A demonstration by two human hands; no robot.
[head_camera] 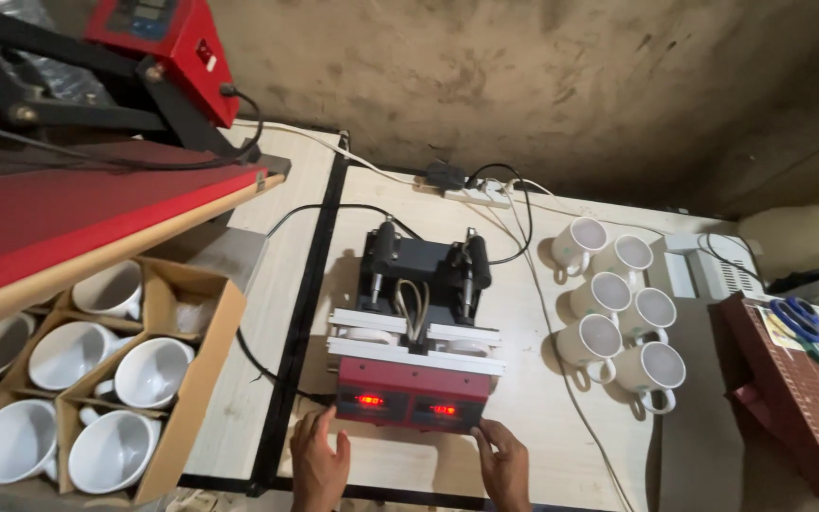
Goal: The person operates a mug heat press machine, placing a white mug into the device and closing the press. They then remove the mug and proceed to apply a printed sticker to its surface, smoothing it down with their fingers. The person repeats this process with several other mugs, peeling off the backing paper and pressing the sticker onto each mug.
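Both of our hands rested at the bottom centre of the frame, against the front of the mug press point(417, 332). Our left hand point(318, 465) lay flat with fingers loosely spread, its tips touching the lower left corner of the red control box point(411, 400); our right hand point(504, 465) did the same at the lower right corner. Neither hand gripped anything; the fingers were extended rather than curled, as if steadying the machine from either side.

The press sat in the middle of the frame on a pale, wood-grained table point(542, 417), probably kept central so both hands could reach its front. It was boxy and metal: a red front panel with two glowing red displays, white flat plates above, and black cylindrical handles at the back. Black and white cables point(514, 213) ran from it to a white power strip point(481, 192) near the rough, stained wall point(523, 76).

To the right of centre, six white glazed mugs point(618, 313) stood upright in a tight cluster, mouths up, close to the press. At lower left, a cardboard box point(191, 379) with dividers held more smooth white mugs lying tilted in separate cells, which kept them from knocking together. A large red flat press point(78, 190) filled the upper left. At the right edge, blue-handled scissors point(803, 318) lay on a dark red gridded mat point(798, 408).
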